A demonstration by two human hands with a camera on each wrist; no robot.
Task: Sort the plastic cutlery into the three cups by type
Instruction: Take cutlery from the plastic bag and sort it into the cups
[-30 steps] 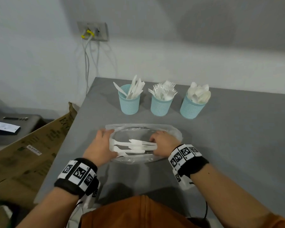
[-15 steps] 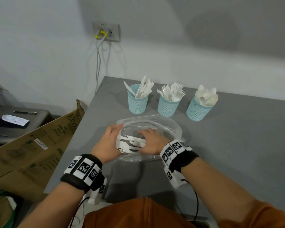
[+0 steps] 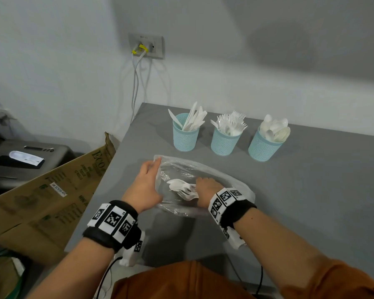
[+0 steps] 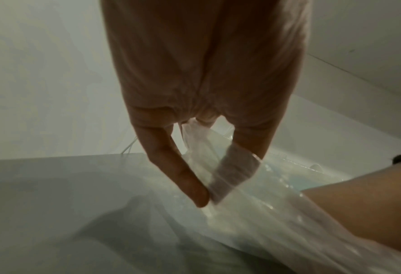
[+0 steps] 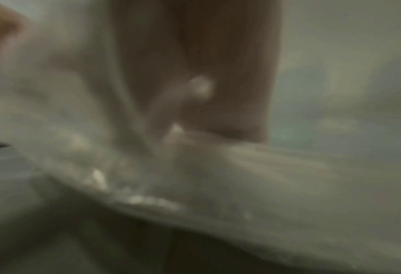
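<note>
Near the table's (image 3: 311, 190) front-left corner, left hand (image 3: 146, 186) pinches the clear bag's (image 3: 225, 180) mouth while right hand (image 3: 205, 188), inside it, grips white cutlery (image 3: 181, 187); cups (image 3: 225, 139) stand behind.

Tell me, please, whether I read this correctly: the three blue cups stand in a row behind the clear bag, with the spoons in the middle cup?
Nearly. The head view shows the middle cup holding forks; the spoons are in the right cup and the knives in the left cup. The cups do stand in a row behind the clear bag.
</note>
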